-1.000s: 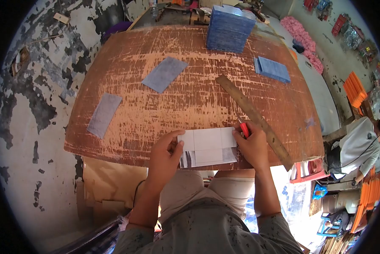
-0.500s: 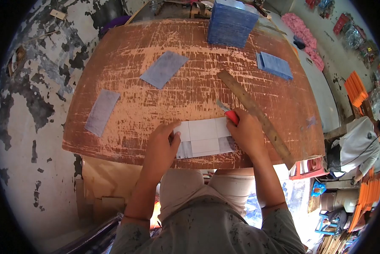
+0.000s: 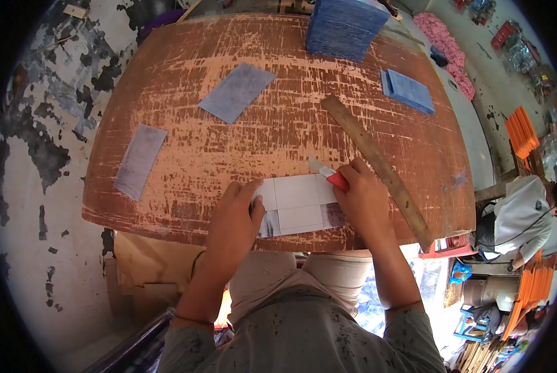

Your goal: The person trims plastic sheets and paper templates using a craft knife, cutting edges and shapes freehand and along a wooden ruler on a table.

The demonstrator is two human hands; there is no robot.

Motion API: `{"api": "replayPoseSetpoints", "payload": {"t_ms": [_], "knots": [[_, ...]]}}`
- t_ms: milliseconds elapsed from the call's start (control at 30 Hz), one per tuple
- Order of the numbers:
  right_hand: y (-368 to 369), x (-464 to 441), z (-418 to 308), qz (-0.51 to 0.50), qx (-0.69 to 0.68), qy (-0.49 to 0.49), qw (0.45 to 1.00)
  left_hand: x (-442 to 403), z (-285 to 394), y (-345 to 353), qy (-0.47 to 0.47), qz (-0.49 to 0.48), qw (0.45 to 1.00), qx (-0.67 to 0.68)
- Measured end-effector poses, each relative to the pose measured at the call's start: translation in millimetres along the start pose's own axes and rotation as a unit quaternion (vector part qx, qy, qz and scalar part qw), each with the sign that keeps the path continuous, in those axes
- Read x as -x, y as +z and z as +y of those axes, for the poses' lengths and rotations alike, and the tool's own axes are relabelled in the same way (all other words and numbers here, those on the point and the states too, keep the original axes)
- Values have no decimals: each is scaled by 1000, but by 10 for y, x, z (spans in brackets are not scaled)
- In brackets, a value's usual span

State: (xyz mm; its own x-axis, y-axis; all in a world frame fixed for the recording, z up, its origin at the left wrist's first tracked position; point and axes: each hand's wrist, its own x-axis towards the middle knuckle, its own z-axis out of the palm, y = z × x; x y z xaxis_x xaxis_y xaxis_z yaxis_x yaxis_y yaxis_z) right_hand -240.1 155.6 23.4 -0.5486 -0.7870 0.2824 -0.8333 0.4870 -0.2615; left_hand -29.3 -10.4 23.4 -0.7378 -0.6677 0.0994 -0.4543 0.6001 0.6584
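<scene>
A white card piece [image 3: 297, 192] with creased lines lies near the table's front edge, its lower corners showing a greyish, glossy layer. My left hand [image 3: 236, 214] pinches the card's left edge between thumb and fingers. In my right hand [image 3: 364, 198] is a red-handled utility knife [image 3: 337, 180], its blade out and pointing up and left, while that hand also rests at the card's right end. Just right of this hand, a long wooden ruler [image 3: 378, 168] lies slantwise on the table.
On the scratched brown table [image 3: 185, 168] lie a blue-grey sheet [image 3: 237, 93] and another blue-grey sheet [image 3: 140, 162]. A tall blue stack [image 3: 343, 28] stands at the back, with a small blue stack [image 3: 409, 91] at right. A person [image 3: 519, 214] is at far right.
The view has shifted slightly, so the table items appear a little higher. Both hands keep hold of the card and the knife, with the blade turned slightly more leftward.
</scene>
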Motion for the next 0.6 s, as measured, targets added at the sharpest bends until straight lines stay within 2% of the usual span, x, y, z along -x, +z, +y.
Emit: {"api": "replayPoseSetpoints", "payload": {"t_ms": [67, 133, 267, 333, 367, 433, 600], "knots": [[19, 24, 13, -1, -10, -2, 1000, 6, 14, -13, -6, -17, 1000, -23], [55, 65, 5, 8, -20, 1, 1000, 42, -24, 0, 54, 3, 993, -107], [14, 157, -25, 7, -43, -9, 999, 49, -94, 115, 102, 28, 979, -175], [-20, 205, -55, -11, -48, 20, 999, 64, -113, 176, 173, 92, 960, -200], [-39, 218, -77, -13, -50, 18, 999, 68, -132, 185, 170, 91, 960, -201], [-67, 243, -104, -31, -56, 35, 997, 69, -156, 202, 237, 29, 958, -158], [-26, 316, -67, -29, -61, 32, 997, 168, -88, 271, 220, -2, 955, -199]]}}
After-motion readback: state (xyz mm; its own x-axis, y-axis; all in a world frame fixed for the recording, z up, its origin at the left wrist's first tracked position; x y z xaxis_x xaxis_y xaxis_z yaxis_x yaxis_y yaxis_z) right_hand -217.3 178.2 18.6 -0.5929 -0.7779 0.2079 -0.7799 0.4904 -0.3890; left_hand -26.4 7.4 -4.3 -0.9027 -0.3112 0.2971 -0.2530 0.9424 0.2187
